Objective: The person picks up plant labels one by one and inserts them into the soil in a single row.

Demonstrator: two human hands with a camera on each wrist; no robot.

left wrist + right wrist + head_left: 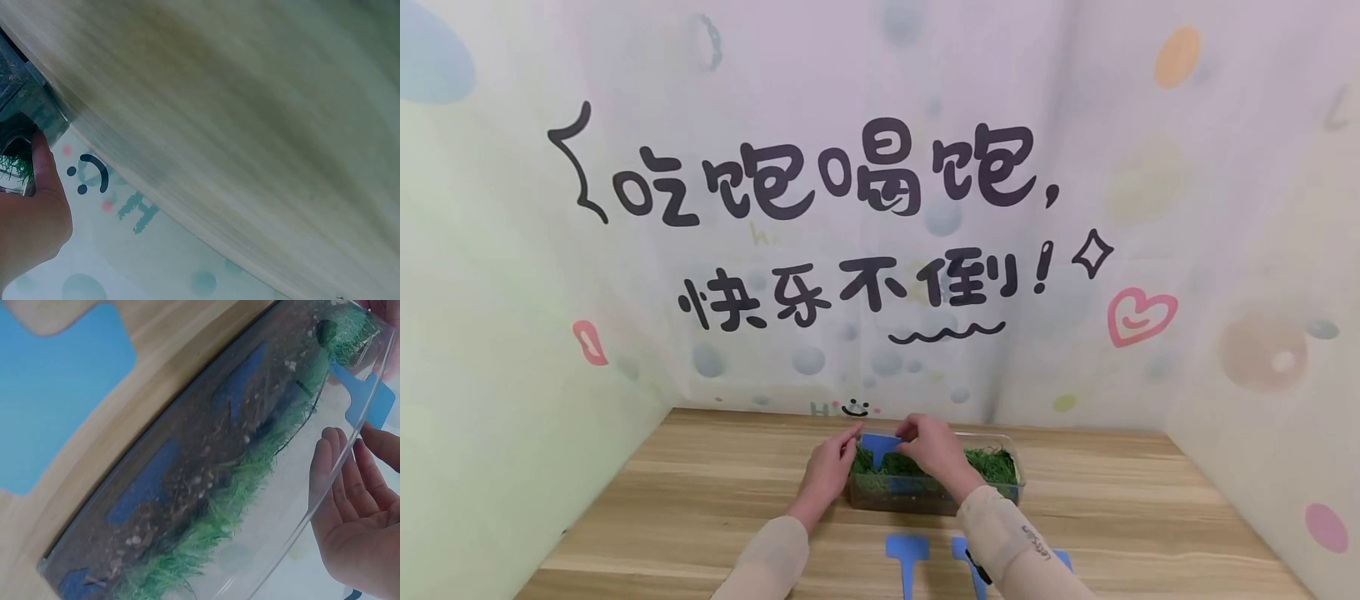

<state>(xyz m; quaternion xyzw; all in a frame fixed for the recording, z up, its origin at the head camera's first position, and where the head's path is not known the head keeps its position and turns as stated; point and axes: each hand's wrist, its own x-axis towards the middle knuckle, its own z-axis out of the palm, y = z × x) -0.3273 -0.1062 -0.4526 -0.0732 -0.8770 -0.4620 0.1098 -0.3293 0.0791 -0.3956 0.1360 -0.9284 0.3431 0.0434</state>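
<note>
A clear rectangular box (936, 498) of dark soil topped with green moss (992, 467) stands toward the back of the table. At its left end, a blue T-shaped plant label (880, 444) stands with its stem down in the moss. My right hand (934, 450) reaches over the box and pinches the right end of the label's crosspiece between thumb and finger; its other fingers (350, 481) spread behind the rim. My left hand (829, 468) rests against the box's left end, its index finger (47, 165) stretched along the corner.
More blue T-shaped labels (907, 560) lie on the wood-grain table (700, 517) in front of the box, some partly behind my right sleeve (1011, 542). A printed cloth wall (820, 367) rises close behind the box. Blue patches (147, 481) show on the front wall.
</note>
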